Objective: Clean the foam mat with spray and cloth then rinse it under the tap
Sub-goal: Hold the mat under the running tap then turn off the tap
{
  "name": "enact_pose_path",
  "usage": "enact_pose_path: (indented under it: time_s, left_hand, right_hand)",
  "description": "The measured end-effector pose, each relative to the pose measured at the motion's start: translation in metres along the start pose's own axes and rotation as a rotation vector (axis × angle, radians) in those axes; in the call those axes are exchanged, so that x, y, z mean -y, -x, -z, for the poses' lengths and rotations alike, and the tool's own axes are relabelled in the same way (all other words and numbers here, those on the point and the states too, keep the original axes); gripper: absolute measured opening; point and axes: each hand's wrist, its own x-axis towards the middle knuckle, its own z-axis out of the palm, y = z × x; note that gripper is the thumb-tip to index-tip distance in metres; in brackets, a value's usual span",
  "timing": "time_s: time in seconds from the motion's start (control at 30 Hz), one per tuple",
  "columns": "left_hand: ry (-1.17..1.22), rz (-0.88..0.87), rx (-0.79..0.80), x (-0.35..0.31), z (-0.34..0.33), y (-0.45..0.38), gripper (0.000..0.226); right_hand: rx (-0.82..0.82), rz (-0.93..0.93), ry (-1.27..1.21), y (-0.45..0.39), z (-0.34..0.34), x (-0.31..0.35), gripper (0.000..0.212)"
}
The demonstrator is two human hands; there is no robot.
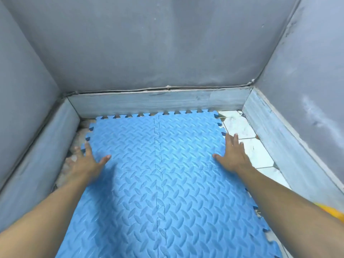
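Lying flat on the floor mid-frame, the blue foam mat (163,175) runs lengthwise from bottom to top; the left hand (87,162) and right hand (232,155) rest spread at its opposite side edges, equally near, pinching nothing.

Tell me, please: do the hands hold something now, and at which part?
Nothing is held. The left hand and the right hand lie flat with straight fingers at the left and right edges of the blue foam mat.
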Motion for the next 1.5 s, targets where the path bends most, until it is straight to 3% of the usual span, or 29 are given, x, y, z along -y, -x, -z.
enact_pose_path:
  time_s: [0.07, 0.17, 0.3, 0.37, 0.47, 0.57, 0.73, 0.83, 0.87, 0.97, 1.1, 1.2, 1.3, 1.37, 1.4, 1.5]
  left_hand:
    - [0.046, 0.116, 0.125, 0.016, -0.029, 0.004, 0.121]
    - [0.101, 0.220, 0.038, 0.006, -0.040, 0.012, 0.111]
    - [0.235, 0.449, -0.014, 0.005, -0.022, -0.003, 0.126]
    - [0.374, 0.457, 0.014, 0.020, -0.019, -0.020, 0.124]
    - [0.691, 0.445, 0.101, 0.043, -0.020, -0.037, 0.124]
    - [0.848, 0.356, 0.112, 0.023, 0.021, -0.013, 0.096]
    - [0.963, 0.278, 0.179, -0.018, 0.124, 0.003, 0.126]
    - [1.105, 0.175, 0.186, -0.050, 0.187, 0.005, 0.091]
    - [1.164, 0.155, 0.193, -0.058, 0.201, 0.004, 0.089]
    - [1.277, 0.158, 0.070, -0.071, 0.218, -0.011, 0.115]
    - [1.359, 0.123, -0.059, -0.097, 0.221, -0.028, 0.103]
    - [1.328, 0.034, -0.171, -0.109, 0.216, -0.043, 0.093]
    - [1.327, 0.107, -0.218, -0.112, 0.204, -0.048, 0.091]
    - [1.364, 0.148, -0.285, -0.116, 0.197, -0.047, 0.084]
    - [1.381, 0.155, -0.329, -0.119, 0.196, -0.048, 0.084]
    - [1.371, 0.188, -0.408, -0.126, 0.190, -0.052, 0.083]
  right_hand:
    - [0.080, -0.100, -0.149, -0.008, -0.013, -0.007, 0.106]
    - [0.033, -0.227, -0.324, -0.017, -0.020, -0.010, 0.111]
    - [0.004, -0.431, -0.594, -0.031, -0.005, -0.010, 0.090]
    - [-0.068, -0.428, -0.637, -0.034, 0.004, -0.011, 0.071]
    - [-0.268, -0.407, -0.582, -0.025, 0.020, -0.010, 0.069]
    - [-0.363, -0.388, -0.648, -0.014, 0.046, -0.014, 0.072]
    - [-0.480, -0.272, -0.746, -0.009, 0.117, -0.003, 0.057]
    - [-0.600, -0.219, -0.769, -0.015, 0.165, 0.017, 0.048]
    - [-0.661, -0.229, -0.790, -0.016, 0.180, 0.024, 0.045]
    - [-0.832, -0.272, -0.841, -0.026, 0.206, 0.039, 0.058]
    - [-0.889, -0.298, -0.834, -0.051, 0.222, 0.052, 0.098]
    - [-0.913, -0.264, -0.823, -0.061, 0.228, 0.054, 0.081]
    - [-0.873, -0.331, -0.804, -0.063, 0.232, 0.051, 0.079]
    - [-0.857, -0.261, -0.758, -0.067, 0.241, 0.066, 0.087]
    - [-0.865, -0.206, -0.740, -0.070, 0.250, 0.082, 0.079]
    - [-0.936, 0.246, -0.571, -0.070, 0.293, 0.134, 0.062]
